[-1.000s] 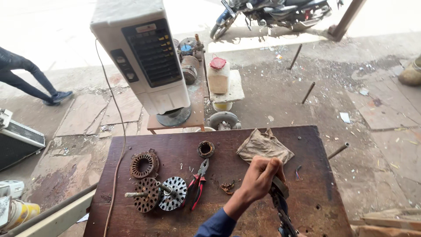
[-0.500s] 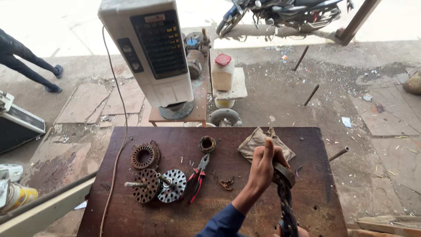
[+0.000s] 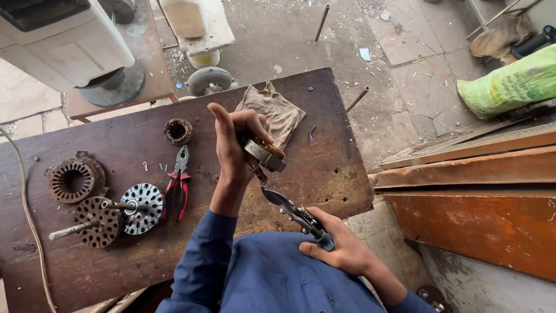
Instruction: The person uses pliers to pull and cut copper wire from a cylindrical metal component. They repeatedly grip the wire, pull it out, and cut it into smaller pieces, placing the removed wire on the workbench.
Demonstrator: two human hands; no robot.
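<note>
My left hand (image 3: 234, 148) grips a small metal part (image 3: 263, 154) with a brown end, held above the dark wooden table (image 3: 139, 243). My right hand (image 3: 341, 246) is closed around the handles of metal snips (image 3: 292, 210), whose blades point up to the underside of that part. Both arms wear blue sleeves. A crumpled beige rag (image 3: 277, 110) lies on the table just beyond my left hand.
Red-handled pliers (image 3: 178, 182), a rusty ring (image 3: 177, 131), a round stator core (image 3: 74, 180) and a rotor with shaft and end plate (image 3: 119, 211) lie at the table's left. A white fan cooler (image 3: 63, 40) stands behind. Wooden boards (image 3: 480, 168) and a green sack (image 3: 509, 84) are at the right.
The view has dropped closer and swung right. My left hand has drawn back from the rag toward me with the part, and my right hand on the snips has come into sight.
</note>
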